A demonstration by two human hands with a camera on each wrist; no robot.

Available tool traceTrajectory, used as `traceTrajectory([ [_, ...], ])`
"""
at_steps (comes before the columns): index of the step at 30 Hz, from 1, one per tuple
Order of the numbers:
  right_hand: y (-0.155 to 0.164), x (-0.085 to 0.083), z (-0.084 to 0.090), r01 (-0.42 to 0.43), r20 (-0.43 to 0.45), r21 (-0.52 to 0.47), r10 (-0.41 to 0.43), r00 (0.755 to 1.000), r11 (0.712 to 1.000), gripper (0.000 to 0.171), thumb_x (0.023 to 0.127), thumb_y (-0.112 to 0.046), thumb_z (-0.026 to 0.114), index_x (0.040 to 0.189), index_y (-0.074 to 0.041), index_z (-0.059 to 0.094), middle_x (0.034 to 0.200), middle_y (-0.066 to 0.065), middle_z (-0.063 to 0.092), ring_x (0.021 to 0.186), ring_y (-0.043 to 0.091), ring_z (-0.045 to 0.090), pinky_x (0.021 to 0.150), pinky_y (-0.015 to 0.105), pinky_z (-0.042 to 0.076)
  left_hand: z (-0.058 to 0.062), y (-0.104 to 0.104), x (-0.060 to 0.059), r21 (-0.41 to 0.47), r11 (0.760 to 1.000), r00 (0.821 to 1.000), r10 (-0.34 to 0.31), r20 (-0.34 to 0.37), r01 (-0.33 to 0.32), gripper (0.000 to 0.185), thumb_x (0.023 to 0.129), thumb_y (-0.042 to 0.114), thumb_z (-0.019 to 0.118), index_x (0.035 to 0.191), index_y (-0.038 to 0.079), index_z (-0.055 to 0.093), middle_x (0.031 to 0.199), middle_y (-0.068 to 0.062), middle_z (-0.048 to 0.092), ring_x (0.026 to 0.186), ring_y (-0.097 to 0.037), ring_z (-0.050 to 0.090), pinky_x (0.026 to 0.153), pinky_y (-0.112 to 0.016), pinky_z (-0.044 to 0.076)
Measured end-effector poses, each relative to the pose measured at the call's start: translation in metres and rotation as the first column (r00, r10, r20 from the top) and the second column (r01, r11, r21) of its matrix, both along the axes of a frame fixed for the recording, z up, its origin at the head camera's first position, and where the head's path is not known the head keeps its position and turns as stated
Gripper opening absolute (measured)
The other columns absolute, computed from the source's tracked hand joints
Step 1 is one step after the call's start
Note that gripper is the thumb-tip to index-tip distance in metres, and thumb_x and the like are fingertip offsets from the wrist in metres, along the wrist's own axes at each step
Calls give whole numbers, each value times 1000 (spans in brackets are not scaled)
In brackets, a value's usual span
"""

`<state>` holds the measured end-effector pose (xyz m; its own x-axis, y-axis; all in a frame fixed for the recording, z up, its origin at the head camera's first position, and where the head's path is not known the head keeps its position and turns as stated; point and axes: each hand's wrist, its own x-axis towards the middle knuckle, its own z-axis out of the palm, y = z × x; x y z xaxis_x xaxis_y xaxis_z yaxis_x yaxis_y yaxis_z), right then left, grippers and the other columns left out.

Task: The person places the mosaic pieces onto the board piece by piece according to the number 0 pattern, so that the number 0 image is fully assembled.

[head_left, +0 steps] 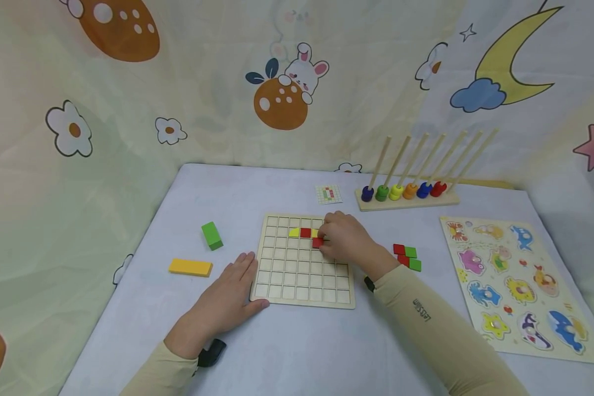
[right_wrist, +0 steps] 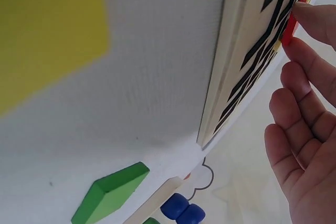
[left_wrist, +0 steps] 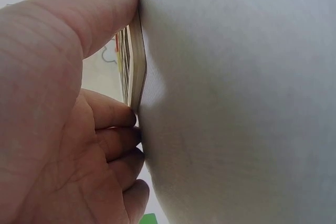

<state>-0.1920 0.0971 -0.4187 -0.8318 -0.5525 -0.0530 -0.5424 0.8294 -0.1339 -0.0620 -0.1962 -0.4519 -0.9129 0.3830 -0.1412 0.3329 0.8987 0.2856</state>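
Observation:
A wooden grid board [head_left: 302, 275] lies in the middle of the table. A yellow piece [head_left: 294, 232] and a red piece [head_left: 305, 232] sit in its upper rows. My right hand [head_left: 344, 239] rests over the board's upper right part and pinches a red block [head_left: 318, 242] against the grid just below those pieces. In the right wrist view the red block [right_wrist: 288, 29] shows between my fingertips at the board [right_wrist: 247, 51]. My left hand [head_left: 230, 294] lies flat on the table at the board's lower left corner, its thumb [left_wrist: 100, 17] pressed against the board's edge [left_wrist: 137, 51].
A green block [head_left: 211, 235] and a flat yellow block [head_left: 190, 267] lie left of the board. Red and green pieces [head_left: 408, 256] lie to its right. A pattern card [head_left: 328, 194] and a ring stacker [head_left: 406, 192] stand behind. An animal puzzle [head_left: 515, 280] fills the right side.

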Motion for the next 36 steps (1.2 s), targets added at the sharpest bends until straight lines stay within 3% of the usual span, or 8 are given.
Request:
traceTrajectory([
  [23, 5, 4, 0, 42, 47, -57, -40, 998, 997, 22, 89, -28, 82, 107, -17, 83, 102, -2, 68, 94, 19, 56, 83, 33, 51, 2, 2, 0, 5, 1000, 1000, 0, 2, 0, 99, 97, 57, 68, 163, -3, 26, 175, -18, 20, 164, -35, 18, 132, -54, 26],
  [29, 24, 7, 7, 104, 66, -120, -96, 993, 987, 24, 89, -29, 83, 109, -15, 83, 101, -2, 68, 92, 18, 55, 79, 32, 49, 3, 3, 1, 15, 1000, 1000, 4, 11, -4, 98, 97, 56, 69, 163, -3, 27, 175, -18, 20, 163, -36, 19, 132, -54, 26],
  [36, 58, 8, 10, 165, 37, -122, -162, 986, 979, 26, 89, -29, 83, 110, -14, 82, 101, 1, 67, 94, 21, 57, 83, 38, 52, 3, 2, 2, 10, 1000, 1000, 9, 7, -9, 99, 97, 56, 69, 163, -3, 26, 175, -18, 20, 163, -35, 19, 132, -54, 26],
])
